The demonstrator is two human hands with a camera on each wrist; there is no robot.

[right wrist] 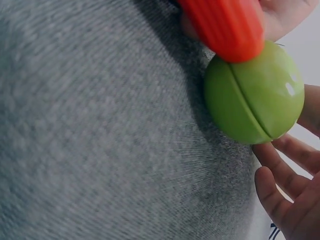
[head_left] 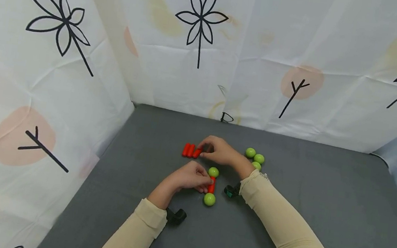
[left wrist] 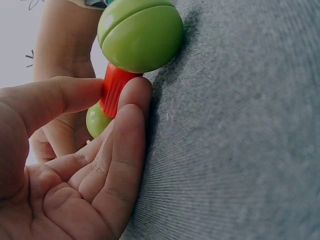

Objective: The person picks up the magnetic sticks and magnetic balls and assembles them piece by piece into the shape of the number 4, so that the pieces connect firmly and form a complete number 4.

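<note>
My left hand (head_left: 192, 177) pinches a ribbed red stick (left wrist: 114, 92) between thumb and fingers. This stick stands between two grooved green balls, one at its near end (head_left: 209, 200) and one at its far end (head_left: 213, 172). Farther back, my right hand (head_left: 219, 150) has its thumb and index finger on a tilted red stick (head_left: 197, 153), the rightmost of a small group. In the right wrist view, the far green ball (right wrist: 255, 95) hides those fingertips, while the other fingers (right wrist: 272, 192) hang loosely bent.
Two more red sticks (head_left: 188, 150) lie side by side left of my right hand. Three loose green balls (head_left: 259, 158) sit beyond my right wrist, one partly hidden by it. The grey tabletop (head_left: 324, 189) meets white patterned cloth walls (head_left: 255, 85).
</note>
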